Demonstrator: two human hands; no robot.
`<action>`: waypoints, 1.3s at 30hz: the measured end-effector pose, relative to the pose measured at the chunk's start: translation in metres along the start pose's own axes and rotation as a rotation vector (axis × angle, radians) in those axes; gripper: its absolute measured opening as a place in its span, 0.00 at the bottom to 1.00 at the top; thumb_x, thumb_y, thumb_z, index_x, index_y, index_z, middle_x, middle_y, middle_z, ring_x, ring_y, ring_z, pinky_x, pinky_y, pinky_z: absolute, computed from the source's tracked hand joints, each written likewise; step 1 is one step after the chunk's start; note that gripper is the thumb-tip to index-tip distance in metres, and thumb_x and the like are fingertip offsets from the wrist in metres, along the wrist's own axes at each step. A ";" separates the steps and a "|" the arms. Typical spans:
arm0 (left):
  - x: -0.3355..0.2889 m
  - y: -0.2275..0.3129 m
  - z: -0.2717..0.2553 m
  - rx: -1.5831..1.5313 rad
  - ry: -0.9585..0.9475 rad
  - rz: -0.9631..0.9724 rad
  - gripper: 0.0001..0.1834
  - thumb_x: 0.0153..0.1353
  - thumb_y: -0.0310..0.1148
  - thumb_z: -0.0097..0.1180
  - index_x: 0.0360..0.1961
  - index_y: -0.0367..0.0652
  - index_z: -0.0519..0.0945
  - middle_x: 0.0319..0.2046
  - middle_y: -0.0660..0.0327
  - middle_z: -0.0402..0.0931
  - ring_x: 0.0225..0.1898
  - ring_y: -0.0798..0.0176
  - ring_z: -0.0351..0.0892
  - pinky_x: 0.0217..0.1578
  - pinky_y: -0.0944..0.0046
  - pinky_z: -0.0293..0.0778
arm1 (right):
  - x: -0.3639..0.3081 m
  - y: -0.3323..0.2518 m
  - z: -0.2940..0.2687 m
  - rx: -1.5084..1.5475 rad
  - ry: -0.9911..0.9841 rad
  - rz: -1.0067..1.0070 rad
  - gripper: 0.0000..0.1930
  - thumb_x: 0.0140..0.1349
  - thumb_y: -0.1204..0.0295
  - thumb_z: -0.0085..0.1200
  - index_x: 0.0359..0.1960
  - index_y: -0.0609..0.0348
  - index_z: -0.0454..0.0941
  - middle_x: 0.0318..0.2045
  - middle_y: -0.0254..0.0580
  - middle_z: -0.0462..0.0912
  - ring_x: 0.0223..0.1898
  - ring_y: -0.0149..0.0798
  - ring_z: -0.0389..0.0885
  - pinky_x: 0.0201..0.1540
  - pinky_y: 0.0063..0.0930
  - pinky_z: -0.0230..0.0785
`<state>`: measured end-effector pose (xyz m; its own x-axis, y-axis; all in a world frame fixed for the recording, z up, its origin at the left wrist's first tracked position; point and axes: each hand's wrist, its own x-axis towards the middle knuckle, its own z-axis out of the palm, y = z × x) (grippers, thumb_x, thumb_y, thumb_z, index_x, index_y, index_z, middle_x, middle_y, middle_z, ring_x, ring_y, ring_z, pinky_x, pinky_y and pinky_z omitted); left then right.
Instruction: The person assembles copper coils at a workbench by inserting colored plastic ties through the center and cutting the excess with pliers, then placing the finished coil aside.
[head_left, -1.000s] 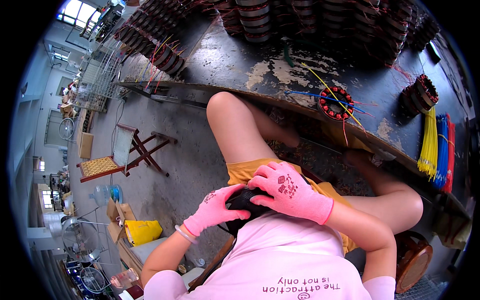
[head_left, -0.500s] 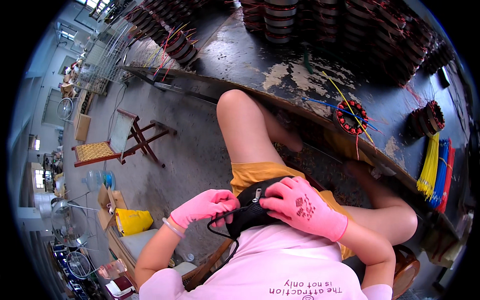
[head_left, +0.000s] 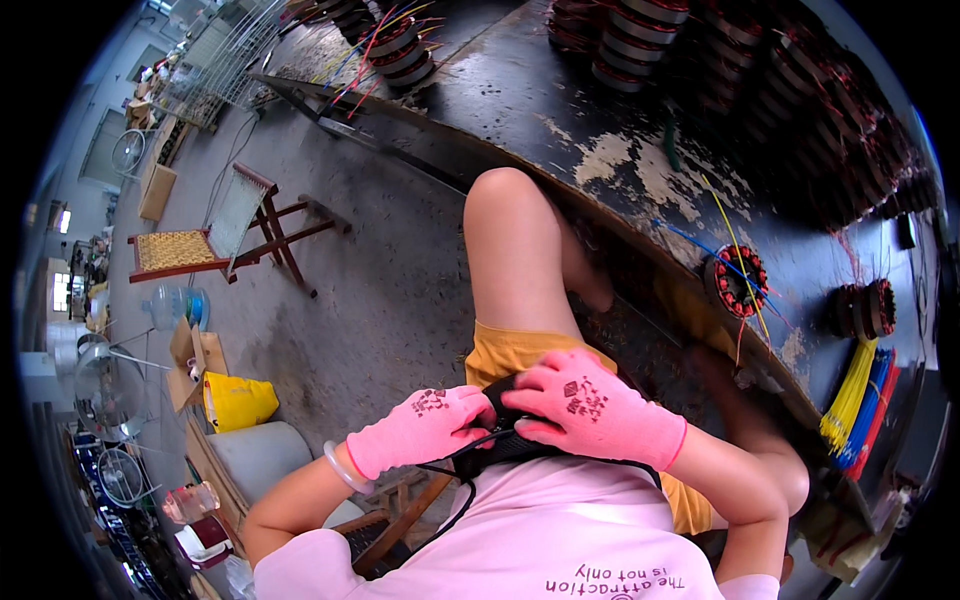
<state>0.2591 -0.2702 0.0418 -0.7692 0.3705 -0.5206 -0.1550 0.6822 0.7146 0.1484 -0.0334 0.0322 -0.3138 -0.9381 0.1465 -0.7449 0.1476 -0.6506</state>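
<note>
A small black pouch with a thin black cord lies on my lap, against my waist. Both hands wear pink gloves. My left hand is closed at the pouch's left end, its fingertips pinching the black edge beside the cord. From the other side, my right hand curls its fingers over the top of the pouch and grips it. The two hands nearly meet, and they cover most of the pouch; the zip pull is hidden.
A worn black workbench runs ahead and to the right, bearing stacked motor stators. One wound stator sits near its edge, beside bundled yellow, blue and red tubes. A folding chair and yellow bag are at left.
My left hand has moved right and turned its back upward, closing on the pouch's edge. My right hand has shifted slightly left over the pouch. The whole view has turned a little.
</note>
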 end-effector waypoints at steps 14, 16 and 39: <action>-0.030 -0.046 0.000 0.268 -0.346 -0.202 0.14 0.63 0.43 0.63 0.41 0.45 0.83 0.33 0.54 0.84 0.39 0.47 0.84 0.38 0.52 0.78 | -0.004 -0.007 -0.010 0.094 -0.138 0.144 0.07 0.60 0.63 0.68 0.35 0.49 0.85 0.33 0.33 0.77 0.40 0.40 0.76 0.45 0.34 0.66; -0.030 -0.050 0.007 0.245 -0.391 -0.238 0.15 0.63 0.44 0.63 0.41 0.44 0.83 0.33 0.54 0.84 0.39 0.47 0.85 0.38 0.51 0.78 | -0.014 -0.005 -0.014 0.115 -0.158 0.187 0.08 0.59 0.64 0.69 0.35 0.49 0.85 0.32 0.33 0.77 0.40 0.40 0.77 0.45 0.34 0.66; -0.028 -0.078 -0.010 -0.534 -0.203 -0.420 0.19 0.59 0.44 0.74 0.42 0.42 0.84 0.33 0.68 0.82 0.32 0.74 0.78 0.32 0.67 0.75 | -0.018 -0.020 -0.038 0.044 -0.113 0.200 0.17 0.62 0.57 0.64 0.48 0.51 0.85 0.40 0.37 0.83 0.45 0.44 0.79 0.50 0.40 0.68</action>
<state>0.2867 -0.3404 0.0057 -0.4548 0.2896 -0.8422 -0.7363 0.4098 0.5385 0.1463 -0.0072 0.0706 -0.3827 -0.9211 -0.0715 -0.6474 0.3226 -0.6905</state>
